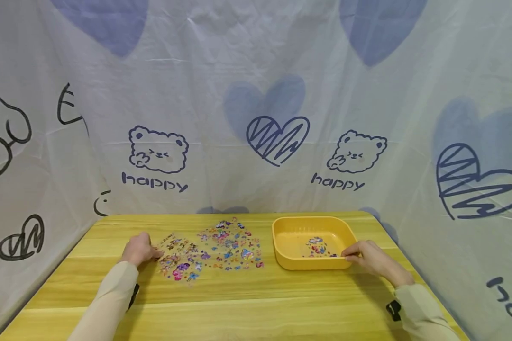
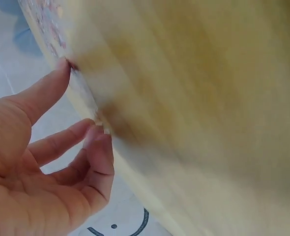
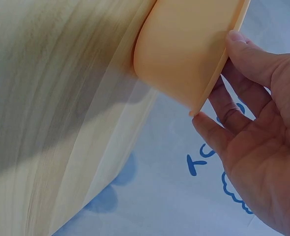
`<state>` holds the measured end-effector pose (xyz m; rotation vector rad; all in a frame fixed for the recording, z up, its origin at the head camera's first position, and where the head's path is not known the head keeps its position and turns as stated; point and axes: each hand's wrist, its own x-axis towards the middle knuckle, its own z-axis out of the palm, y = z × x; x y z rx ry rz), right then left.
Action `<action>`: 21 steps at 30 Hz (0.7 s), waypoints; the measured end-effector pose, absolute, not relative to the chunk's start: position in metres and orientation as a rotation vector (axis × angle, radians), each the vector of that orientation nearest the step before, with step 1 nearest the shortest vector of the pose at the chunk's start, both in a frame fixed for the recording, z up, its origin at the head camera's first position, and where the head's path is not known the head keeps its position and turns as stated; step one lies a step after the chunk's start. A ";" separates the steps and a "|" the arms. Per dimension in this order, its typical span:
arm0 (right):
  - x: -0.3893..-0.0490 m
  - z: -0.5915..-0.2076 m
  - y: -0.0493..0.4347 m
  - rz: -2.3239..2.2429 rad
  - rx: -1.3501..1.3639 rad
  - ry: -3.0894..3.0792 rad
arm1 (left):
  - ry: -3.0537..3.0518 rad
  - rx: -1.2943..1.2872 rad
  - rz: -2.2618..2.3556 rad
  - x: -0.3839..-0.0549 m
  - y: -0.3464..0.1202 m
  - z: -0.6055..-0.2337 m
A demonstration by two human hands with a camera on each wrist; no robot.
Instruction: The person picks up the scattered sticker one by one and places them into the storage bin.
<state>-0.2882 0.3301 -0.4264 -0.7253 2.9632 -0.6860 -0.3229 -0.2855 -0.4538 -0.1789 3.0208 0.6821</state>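
Note:
In the head view, two patches of clear sheet with small multicoloured flowers lie on the table: a left patch (image 1: 180,260) and a right patch (image 1: 234,246). My left hand (image 1: 138,250) is at the left patch's outer edge. Seen from the left wrist, its thumb (image 2: 56,83) and bent fingertips touch down there, with a gap between them. A yellow plastic tray (image 1: 313,263) stands to the right, with more coloured flowers (image 1: 317,247) inside. My right hand (image 1: 373,258) pinches the tray's near right rim, thumb (image 3: 238,39) on one side, fingers on the other.
The wood-grain table (image 1: 239,312) reaches back to a pale curtain (image 1: 222,94) printed with hearts and bears, which also hangs along both sides. Dark bands sit on both sleeves near the wrists.

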 end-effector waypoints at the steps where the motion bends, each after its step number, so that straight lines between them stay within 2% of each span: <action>1: -0.288 -0.426 0.330 -0.687 -0.716 2.964 | 3.014 -0.182 0.682 -0.323 -0.285 -0.453; 21: -0.287 -0.421 0.328 -0.653 -0.701 2.963 | 2.929 -0.241 0.670 -0.321 -0.288 -0.446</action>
